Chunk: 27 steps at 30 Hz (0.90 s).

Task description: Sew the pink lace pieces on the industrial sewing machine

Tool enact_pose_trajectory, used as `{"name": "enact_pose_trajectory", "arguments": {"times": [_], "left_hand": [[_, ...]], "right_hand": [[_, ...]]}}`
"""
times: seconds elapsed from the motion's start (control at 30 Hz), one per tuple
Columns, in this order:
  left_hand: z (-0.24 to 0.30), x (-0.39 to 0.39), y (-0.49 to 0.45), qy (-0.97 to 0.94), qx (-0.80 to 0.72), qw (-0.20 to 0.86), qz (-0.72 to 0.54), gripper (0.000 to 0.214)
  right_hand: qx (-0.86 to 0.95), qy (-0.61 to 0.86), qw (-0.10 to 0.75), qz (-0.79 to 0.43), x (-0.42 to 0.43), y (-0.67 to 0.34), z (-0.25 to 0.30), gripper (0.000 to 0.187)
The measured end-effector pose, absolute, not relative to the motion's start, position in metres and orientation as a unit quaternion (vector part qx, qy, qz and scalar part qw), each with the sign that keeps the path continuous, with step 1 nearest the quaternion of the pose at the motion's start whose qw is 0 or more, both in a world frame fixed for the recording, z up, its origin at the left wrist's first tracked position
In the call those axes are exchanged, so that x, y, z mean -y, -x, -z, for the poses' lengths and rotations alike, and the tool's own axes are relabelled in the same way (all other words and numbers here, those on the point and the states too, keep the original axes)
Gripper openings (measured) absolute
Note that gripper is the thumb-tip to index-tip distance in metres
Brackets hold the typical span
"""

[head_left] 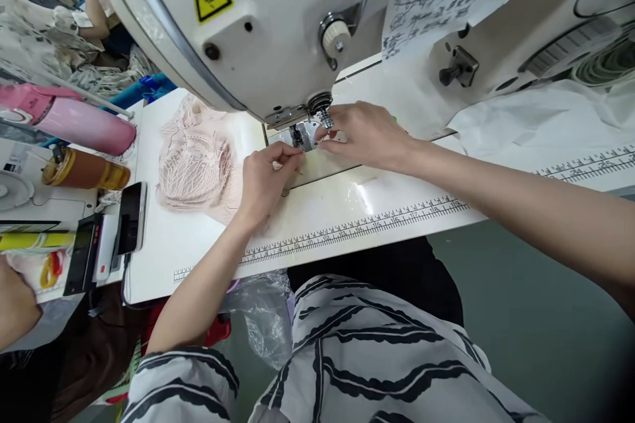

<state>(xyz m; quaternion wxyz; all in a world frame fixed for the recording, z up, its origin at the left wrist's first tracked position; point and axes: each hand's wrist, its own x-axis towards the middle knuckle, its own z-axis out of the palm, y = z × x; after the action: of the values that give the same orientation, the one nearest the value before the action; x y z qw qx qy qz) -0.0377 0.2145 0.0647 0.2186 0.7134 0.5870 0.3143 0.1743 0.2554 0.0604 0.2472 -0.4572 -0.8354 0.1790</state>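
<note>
A white sewing machine point(292, 26) stands over the table, with its presser foot point(297, 137) above a metal plate. Just left of and in front of the foot, my left hand point(265, 178) is closed, thumb against forefinger; anything in the pinch is too small to name. From the right, my right hand point(367, 134) reaches in beside the needle area. Its thumb and forefinger tips come close together there, and whether thread lies between them I cannot make out. Pale pink lacy fabric point(196, 168) lies bunched on the table, left of my left hand.
A printed ruler point(342, 231) runs along the table's front edge. At the left are a phone point(132, 218), a pink bottle point(84, 120) and an amber cup point(86, 168). Another person's arm point(14, 304) shows at far left. White cloth point(540, 115) lies at the right.
</note>
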Motion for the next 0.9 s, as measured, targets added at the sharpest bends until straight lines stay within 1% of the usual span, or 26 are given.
{"name": "enact_pose_trajectory", "arguments": {"times": [0.1,0.23,0.4,0.5,0.6,0.77,0.9], "left_hand": [[-0.062,-0.217,0.037,-0.705,-0.590,0.227,-0.322,0.008],[-0.058,-0.216,0.034,-0.680,-0.602,0.254,-0.331,0.008],[-0.059,-0.215,0.030,-0.665,-0.599,0.284,-0.345,0.007],[-0.060,-0.214,0.030,-0.663,-0.597,0.300,-0.336,0.008],[-0.061,-0.214,0.030,-0.663,-0.594,0.308,-0.337,0.010],[-0.061,-0.212,0.029,-0.662,-0.591,0.316,-0.335,0.011],[-0.060,-0.212,0.029,-0.658,-0.591,0.322,-0.338,0.011]], "right_hand": [[0.828,0.451,0.265,-0.201,-0.256,-0.164,-0.055,0.013],[0.835,0.440,0.288,-0.164,-0.254,-0.163,-0.045,0.020],[0.873,0.398,0.263,-0.097,-0.253,-0.165,-0.038,0.032],[0.881,0.382,0.270,-0.073,-0.254,-0.164,-0.036,0.039],[0.884,0.373,0.278,-0.054,-0.254,-0.165,-0.035,0.041],[0.889,0.375,0.261,-0.032,-0.251,-0.167,-0.038,0.041],[0.892,0.370,0.260,0.009,-0.250,-0.167,-0.040,0.045]]}}
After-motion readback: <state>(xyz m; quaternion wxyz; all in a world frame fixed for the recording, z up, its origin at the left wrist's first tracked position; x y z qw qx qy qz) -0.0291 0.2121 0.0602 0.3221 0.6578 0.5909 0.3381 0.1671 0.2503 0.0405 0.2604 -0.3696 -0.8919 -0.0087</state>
